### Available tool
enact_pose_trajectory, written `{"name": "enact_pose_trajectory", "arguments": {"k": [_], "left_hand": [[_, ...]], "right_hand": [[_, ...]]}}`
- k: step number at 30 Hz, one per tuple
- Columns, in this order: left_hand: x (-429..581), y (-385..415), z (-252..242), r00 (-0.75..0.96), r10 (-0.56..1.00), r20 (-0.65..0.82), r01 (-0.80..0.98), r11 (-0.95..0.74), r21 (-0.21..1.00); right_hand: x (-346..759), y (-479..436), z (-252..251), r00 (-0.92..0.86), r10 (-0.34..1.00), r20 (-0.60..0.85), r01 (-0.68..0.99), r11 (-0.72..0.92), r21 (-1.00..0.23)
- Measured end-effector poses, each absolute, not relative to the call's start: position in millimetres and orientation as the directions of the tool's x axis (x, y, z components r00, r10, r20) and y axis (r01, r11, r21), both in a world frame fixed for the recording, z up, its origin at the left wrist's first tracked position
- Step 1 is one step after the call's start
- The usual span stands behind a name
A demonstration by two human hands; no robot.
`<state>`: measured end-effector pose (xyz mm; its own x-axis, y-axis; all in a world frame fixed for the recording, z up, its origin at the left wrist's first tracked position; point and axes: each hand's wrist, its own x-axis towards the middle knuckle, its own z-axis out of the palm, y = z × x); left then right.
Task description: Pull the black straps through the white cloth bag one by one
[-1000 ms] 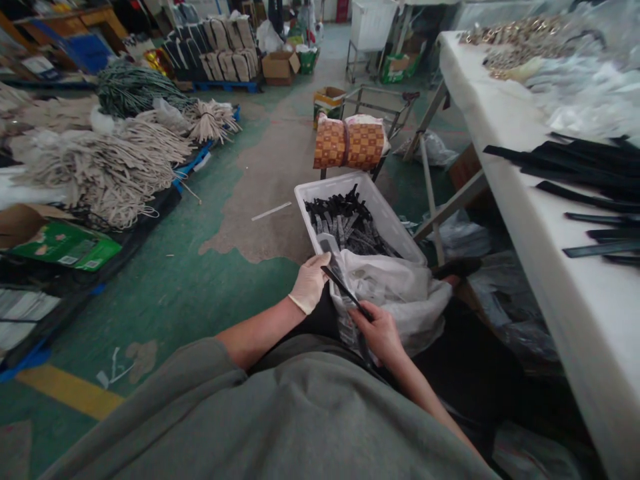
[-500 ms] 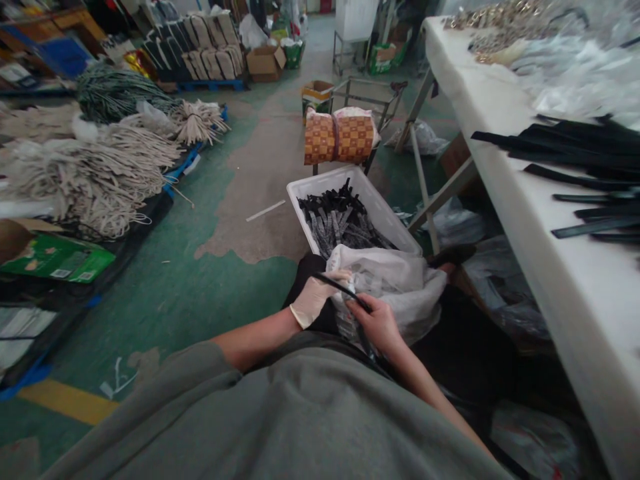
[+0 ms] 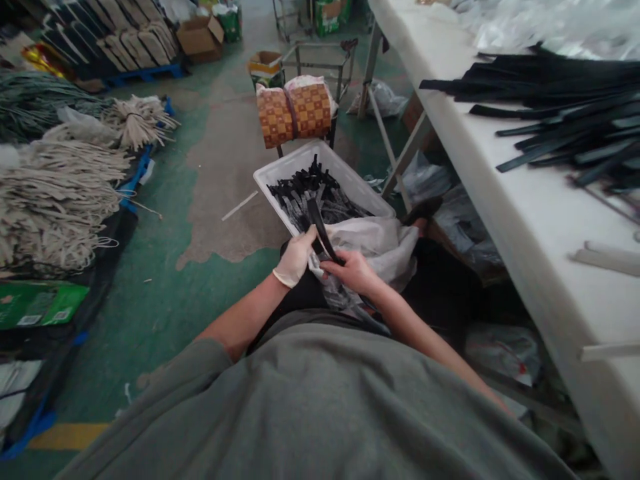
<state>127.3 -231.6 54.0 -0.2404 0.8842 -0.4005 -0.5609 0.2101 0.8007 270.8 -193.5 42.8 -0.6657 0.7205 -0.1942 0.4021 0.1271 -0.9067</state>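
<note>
A black strap point(image 3: 319, 227) runs between my hands, its upper end standing up and leaning away from me. My left hand point(image 3: 295, 257), in a pale thin glove, is closed on the strap's middle part. My bare right hand point(image 3: 354, 271) pinches the lower part of the same strap. Under both hands a whitish plastic bag point(image 3: 387, 241) lies over my lap. Just beyond stands a white plastic bin point(image 3: 359, 179), holding many short black and grey strap pieces point(image 3: 305, 188).
On my right, a white-topped table point(image 3: 540, 220) carries a pile of black straps point(image 3: 565, 100). A checkered roll point(image 3: 295, 115) rests on a metal frame beyond the bin. Beige cord bundles point(image 3: 60, 200) lie on the left.
The strap has swung from lying across my left hand to standing up between my hands. My left hand has shifted its hold. The view has turned right and down.
</note>
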Motion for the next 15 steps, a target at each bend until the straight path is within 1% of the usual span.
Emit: {"name": "enact_pose_trajectory", "arguments": {"k": [3,5,7,9,11,13,15], "left_hand": [[102.5,-214.2,66.0,-0.354,0.897,-0.263,-0.388,0.115,0.914],[84.3,-204.5,73.5,-0.377,0.905,-0.197,-0.185,0.135,0.974],[67.3,-194.8,80.6,-0.297,0.932,-0.209,0.036,0.230,0.973],[51.9,-182.2,89.5,-0.196,0.938,-0.287,0.171,0.321,0.932],[37.3,-164.7,103.5,-0.196,0.929,-0.315,0.175,0.349,0.921],[22.5,-142.6,125.1,-0.280,0.919,-0.279,0.090,0.314,0.945],[6.6,-119.2,154.5,-0.385,0.898,-0.211,0.009,0.233,0.973]], "right_hand": [[277.4,-195.6,41.7,-0.681,0.700,-0.216,0.426,0.139,-0.894],[282.7,-198.1,38.1,-0.686,0.680,-0.258,0.438,0.103,-0.893],[289.5,-197.8,33.6,-0.652,0.695,-0.302,0.461,0.047,-0.886],[300.9,-192.9,30.0,-0.554,0.760,-0.340,0.462,-0.059,-0.885],[318.9,-184.7,28.5,-0.390,0.848,-0.359,0.409,-0.190,-0.893],[342.3,-176.9,28.5,-0.212,0.907,-0.363,0.339,-0.280,-0.898],[367.0,-172.9,28.5,-0.069,0.927,-0.369,0.289,-0.336,-0.897]]}}
